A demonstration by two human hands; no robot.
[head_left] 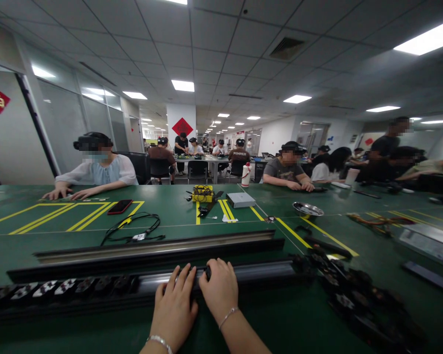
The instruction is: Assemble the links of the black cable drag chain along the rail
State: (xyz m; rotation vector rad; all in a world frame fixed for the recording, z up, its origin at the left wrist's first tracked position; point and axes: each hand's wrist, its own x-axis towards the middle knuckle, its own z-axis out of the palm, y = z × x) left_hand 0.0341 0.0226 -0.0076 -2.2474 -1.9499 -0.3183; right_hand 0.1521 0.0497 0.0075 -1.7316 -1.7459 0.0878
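A long dark track (258, 273) with a smooth grey channel lies across the table before me. Several socket-like modules (84, 286), black and some with pale faces, sit in a row in its left part. My left hand (175, 302) lies over the middle of the track, fingers stretched out and slightly apart. Close beside it, my right hand (221, 290) has its fingers curled round a small black piece (207, 273) at the channel. Most of that piece is hidden by the fingers.
Two more long rails (155, 248) lie behind the track. A heap of dark modules (358, 295) is at the right. Farther back are a black cable (133, 228), a phone (120, 206), a grey box (240, 199) and a metal bowl (308, 209). Other people sit across the table.
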